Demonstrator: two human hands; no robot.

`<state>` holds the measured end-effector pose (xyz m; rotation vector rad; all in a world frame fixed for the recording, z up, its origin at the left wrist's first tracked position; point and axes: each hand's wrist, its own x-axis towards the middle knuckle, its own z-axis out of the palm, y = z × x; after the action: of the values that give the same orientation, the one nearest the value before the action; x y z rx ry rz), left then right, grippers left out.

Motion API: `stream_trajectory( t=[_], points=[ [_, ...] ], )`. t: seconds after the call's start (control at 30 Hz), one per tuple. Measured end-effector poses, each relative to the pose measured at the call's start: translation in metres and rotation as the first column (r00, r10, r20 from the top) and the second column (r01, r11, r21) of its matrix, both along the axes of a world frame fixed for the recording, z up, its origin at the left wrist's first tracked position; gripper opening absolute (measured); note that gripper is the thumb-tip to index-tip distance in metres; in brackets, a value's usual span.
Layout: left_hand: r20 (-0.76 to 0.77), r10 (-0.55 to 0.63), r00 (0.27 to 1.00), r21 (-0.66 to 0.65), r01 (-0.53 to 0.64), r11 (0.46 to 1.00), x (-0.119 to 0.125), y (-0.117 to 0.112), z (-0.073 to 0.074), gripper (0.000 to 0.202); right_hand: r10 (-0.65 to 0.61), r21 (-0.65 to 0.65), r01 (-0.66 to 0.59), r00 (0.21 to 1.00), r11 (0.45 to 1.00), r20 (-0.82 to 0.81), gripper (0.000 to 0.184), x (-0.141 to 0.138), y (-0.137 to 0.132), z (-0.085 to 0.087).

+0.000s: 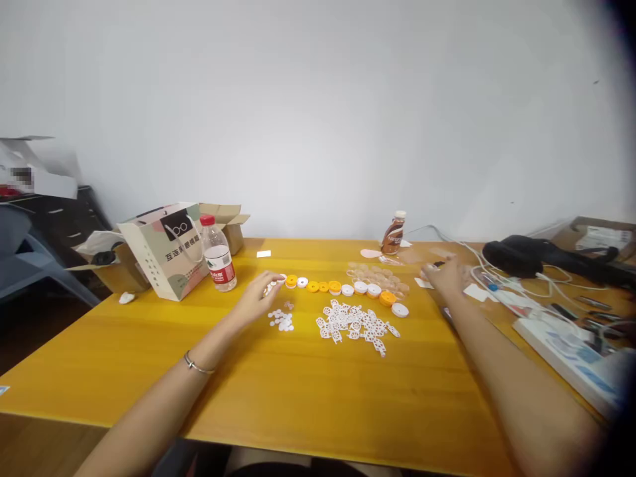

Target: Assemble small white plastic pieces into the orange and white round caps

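A left hand [259, 295], ringed at the wrist by a thin metal bangle [197, 364], is stretched over a yellow wooden table [298, 397], its fingertips pinched on a small white disc [272, 286] at the left end of a row of orange and white round caps [338, 287]. That row is laid across the middle of the table. Just in front of the hand a heap of tiny white discs [281, 321] is scattered, and to its right lies a pile of white cut-out plastic pieces [355, 324]. The right hand [444, 275] is held low beside a cluster of clear plastic cups [377, 275] at the row's far end. It is blurred, and whether anything is gripped cannot be told. To the left stand 2 things close together: a clear water bottle with a red cap [218, 255] and a printed paper bag [166, 248], with an open cardboard box [228, 222] behind them. A brown drink bottle with a white cap [393, 233] is set near the wall, while the right edge is taken up by white cables [497, 281] and a black device [527, 255].
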<state>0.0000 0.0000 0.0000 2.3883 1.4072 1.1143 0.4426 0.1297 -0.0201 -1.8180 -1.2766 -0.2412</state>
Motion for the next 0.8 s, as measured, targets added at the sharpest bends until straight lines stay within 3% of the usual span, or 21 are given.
stream_trajectory(
  t=[0.07,0.13,0.23,0.33,0.5,0.57,0.67,0.73,0.8],
  points=[
    [-0.098,0.029,0.995,-0.061,-0.035,0.998,-0.014,0.009,-0.004,0.023,-0.002,0.028,0.003,1.0,1.0,-0.009,0.052,-0.02,-0.013,0.011],
    [-0.219,0.065,0.974,-0.123,-0.093,0.988,-0.027,0.018,-0.011,0.02,0.169,0.119,-0.168,0.986,0.978,0.005,0.043,-0.049,-0.032,0.023],
    [-0.337,0.094,0.937,-0.167,-0.158,0.973,-0.038,0.028,-0.021,0.015,0.522,0.201,-0.51,0.853,0.836,-0.008,0.031,-0.102,-0.072,0.032],
    [-0.359,0.1,0.928,-0.159,-0.166,0.973,-0.039,0.031,-0.027,0.013,0.731,0.139,-0.719,0.679,0.681,-0.068,0.023,-0.149,-0.11,0.027],
    [-0.36,0.13,0.924,-0.169,-0.202,0.965,-0.033,0.031,-0.029,0.011,0.853,0.057,-0.853,0.511,0.518,-0.111,0.018,-0.183,-0.137,0.002],
    [-0.356,0.149,0.922,-0.16,-0.217,0.963,-0.03,0.029,-0.025,0.012,0.865,0.04,-0.87,0.482,0.491,-0.139,0.019,-0.182,-0.138,-0.005],
    [-0.288,0.14,0.947,-0.128,-0.183,0.975,-0.017,0.016,-0.013,0.014,0.858,0.034,-0.867,0.484,0.496,-0.171,0.02,-0.176,-0.136,-0.009],
    [-0.207,0.016,0.978,-0.145,-0.046,0.988,-0.001,0.0,-0.006,0.015,0.846,0.041,-0.856,0.501,0.515,-0.181,0.02,-0.172,-0.134,-0.01],
    [-0.153,-0.236,0.96,-0.22,0.2,0.955,0.019,-0.018,-0.004,0.015,0.84,0.042,-0.85,0.509,0.525,-0.189,0.02,-0.171,-0.132,-0.011]
  ],
)
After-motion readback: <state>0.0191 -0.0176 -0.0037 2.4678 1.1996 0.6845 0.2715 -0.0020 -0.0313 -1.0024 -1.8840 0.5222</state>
